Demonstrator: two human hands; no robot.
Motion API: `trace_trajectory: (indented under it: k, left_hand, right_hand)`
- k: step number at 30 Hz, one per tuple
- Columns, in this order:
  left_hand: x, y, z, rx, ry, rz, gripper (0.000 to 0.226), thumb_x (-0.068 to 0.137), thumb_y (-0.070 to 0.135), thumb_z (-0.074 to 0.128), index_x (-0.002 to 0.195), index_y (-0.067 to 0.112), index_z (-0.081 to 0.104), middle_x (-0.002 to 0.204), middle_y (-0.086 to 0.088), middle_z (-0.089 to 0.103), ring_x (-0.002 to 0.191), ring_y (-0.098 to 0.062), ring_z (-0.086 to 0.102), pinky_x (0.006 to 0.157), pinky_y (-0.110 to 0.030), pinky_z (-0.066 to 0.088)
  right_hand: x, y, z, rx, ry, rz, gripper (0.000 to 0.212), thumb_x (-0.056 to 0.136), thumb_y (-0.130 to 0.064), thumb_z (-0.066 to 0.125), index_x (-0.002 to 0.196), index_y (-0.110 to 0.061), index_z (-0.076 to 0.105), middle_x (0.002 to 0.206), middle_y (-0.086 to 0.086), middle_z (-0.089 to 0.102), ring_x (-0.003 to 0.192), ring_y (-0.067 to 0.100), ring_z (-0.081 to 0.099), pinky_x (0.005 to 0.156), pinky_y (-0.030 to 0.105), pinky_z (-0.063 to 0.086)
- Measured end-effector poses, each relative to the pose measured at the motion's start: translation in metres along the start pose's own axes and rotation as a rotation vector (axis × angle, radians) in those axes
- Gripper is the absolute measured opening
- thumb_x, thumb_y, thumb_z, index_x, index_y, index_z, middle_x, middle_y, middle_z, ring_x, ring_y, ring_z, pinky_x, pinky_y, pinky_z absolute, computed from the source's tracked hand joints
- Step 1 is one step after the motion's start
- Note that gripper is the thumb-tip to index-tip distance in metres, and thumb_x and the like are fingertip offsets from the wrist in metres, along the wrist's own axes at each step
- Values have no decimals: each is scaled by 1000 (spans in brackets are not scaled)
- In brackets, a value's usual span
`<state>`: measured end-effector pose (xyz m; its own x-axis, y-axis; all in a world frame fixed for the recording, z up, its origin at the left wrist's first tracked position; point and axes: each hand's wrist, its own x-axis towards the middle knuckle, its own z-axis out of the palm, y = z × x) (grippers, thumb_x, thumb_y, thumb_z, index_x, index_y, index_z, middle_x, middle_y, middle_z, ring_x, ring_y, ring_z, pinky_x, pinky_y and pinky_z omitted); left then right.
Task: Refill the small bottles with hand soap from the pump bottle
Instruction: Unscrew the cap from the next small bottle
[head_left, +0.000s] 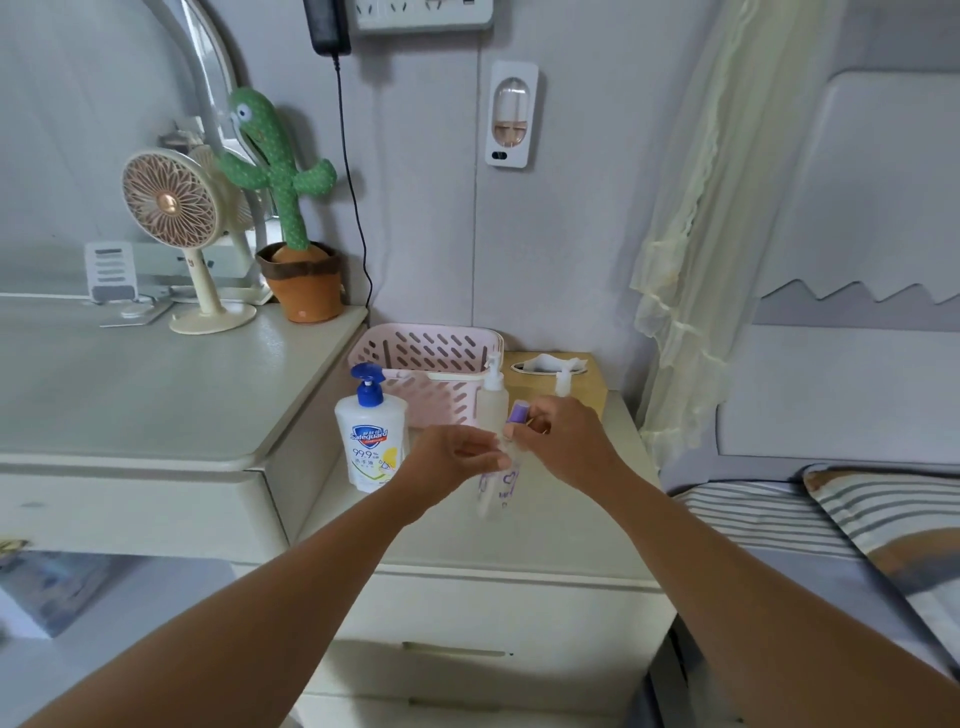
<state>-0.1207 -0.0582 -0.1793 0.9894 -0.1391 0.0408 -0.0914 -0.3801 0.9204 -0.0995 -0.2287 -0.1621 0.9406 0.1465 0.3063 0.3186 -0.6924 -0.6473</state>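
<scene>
A white hand soap pump bottle (370, 441) with a blue pump stands on the low cabinet top (519, 540), left of my hands. My left hand (457, 460) grips the neck of a small clear bottle (496, 486) with purple print, held just above the cabinet. My right hand (563, 441) pinches that bottle's purple cap (518, 414) at the top. Whether the cap is still on the bottle is blurred. A second small clear pump bottle (492, 397) stands behind my hands. A third small white pump top (562, 382) shows behind my right hand.
A pink slotted basket (426, 353) sits at the back of the cabinet, with a wooden tissue box (550, 366) to its right. A higher desk (130, 395) on the left carries a fan (174, 202) and a cactus toy (291, 208). A bed (831, 519) lies right.
</scene>
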Motion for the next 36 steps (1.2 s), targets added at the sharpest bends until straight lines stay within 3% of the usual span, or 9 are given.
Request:
trace_trajectory:
  k: [3,7,11,15,19,24,28,32,36]
  left_hand:
    - [-13,4,-4,11,-19,-11,29,69,18,83,94,12,70,88,1,72,82,-7,69,67,-9,48]
    - [-26,11,-8,103,39,14,30,63,30,86,84,16,69,81,3,72,79,-12,69,73,-22,51]
    - [-41,23,-10,149,78,58,27,64,32,85,77,21,64,74,8,66,64,-3,59,61,-16,45]
    - [-51,32,-12,175,55,86,29,66,31,84,81,19,62,78,6,66,67,-5,59,59,-14,43]
    - [-55,38,-12,143,-20,95,29,70,28,82,88,15,64,85,4,69,75,-5,63,62,-14,50]
    - [-54,40,-14,154,-33,71,43,61,31,87,92,12,64,86,1,72,82,-15,68,70,-29,55]
    - [-52,41,-16,165,-40,83,39,63,27,86,91,10,65,84,-1,73,74,-12,67,63,-23,53]
    - [-49,39,-21,138,-79,71,34,66,17,85,90,2,65,83,-4,73,72,-15,65,60,-27,51]
    - [-47,33,-25,142,-72,65,28,69,13,83,87,4,64,77,-1,70,69,-14,64,60,-26,51]
  right_hand:
    - [-12,-13,-2,-2,-3,-10,25,82,-32,68,77,-8,63,65,1,60,56,10,49,52,18,36]
    - [-22,-27,-4,-9,35,11,27,81,-41,68,77,-17,59,67,-7,61,59,7,54,52,17,36]
    - [-28,-40,-6,-168,61,50,43,79,-63,59,69,-21,51,60,-8,54,57,11,52,57,26,45]
    - [-34,-50,-9,-292,38,107,53,81,-70,49,57,-23,41,52,-6,45,49,10,45,50,24,35]
    - [-34,-53,-8,-274,38,148,49,83,-64,49,65,-19,49,56,-5,49,61,17,58,58,28,44]
    - [-32,-56,-11,-223,31,163,47,86,-58,49,61,-18,47,56,-3,49,62,18,56,59,29,42]
    - [-31,-52,-8,-179,-11,152,49,86,-58,49,62,-15,47,54,-2,45,57,16,51,62,33,45]
    - [-35,-51,-10,-67,-51,55,49,91,-44,53,52,-18,38,47,-4,38,46,10,39,54,26,37]
    - [-37,-52,-13,-11,-147,-26,31,90,-36,56,65,-20,46,58,-8,47,54,8,44,57,22,36]
